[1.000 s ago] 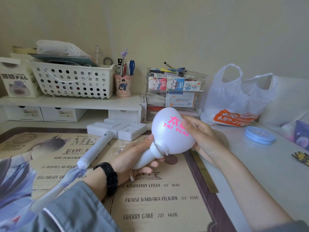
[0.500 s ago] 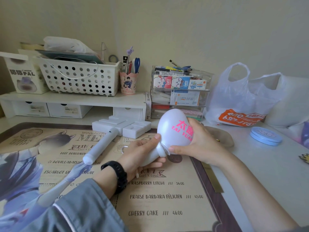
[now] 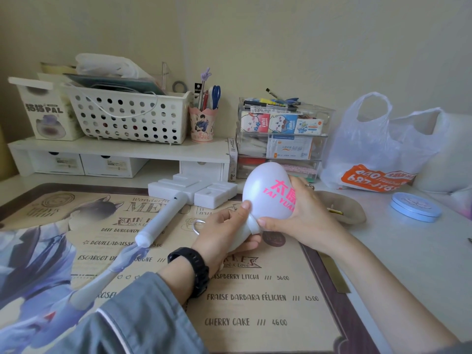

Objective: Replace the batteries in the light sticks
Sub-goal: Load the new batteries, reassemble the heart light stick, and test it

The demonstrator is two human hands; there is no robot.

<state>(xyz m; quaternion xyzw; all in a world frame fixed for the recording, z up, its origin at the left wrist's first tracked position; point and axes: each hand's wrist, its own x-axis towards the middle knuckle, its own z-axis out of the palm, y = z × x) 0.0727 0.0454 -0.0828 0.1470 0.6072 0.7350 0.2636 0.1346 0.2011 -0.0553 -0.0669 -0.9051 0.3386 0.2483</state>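
Observation:
A white light stick with an egg-shaped globe (image 3: 260, 190) and pink "TAI YUAN" lettering is held above the menu-print desk mat (image 3: 255, 297). My left hand (image 3: 224, 236), with a black watch at the wrist, grips its short handle, thumb against the globe's base. My right hand (image 3: 304, 213) wraps round the globe's right side, thumb at the neck. A second white light stick (image 3: 163, 221) with a blocky head lies on the mat to the left, handle pointing toward me.
A shelf riser (image 3: 122, 150) at the back carries a perforated white basket (image 3: 127, 116), a box and a pen cup (image 3: 203, 123). Clear drawers (image 3: 281, 139), a white plastic bag (image 3: 378, 146), a blue round tin (image 3: 415, 206) and a beige pouch (image 3: 339, 210) stand at the right.
The light stick has tipped more upright and shifted slightly. My right thumb has slid down to the globe's neck. Both hands keep their hold.

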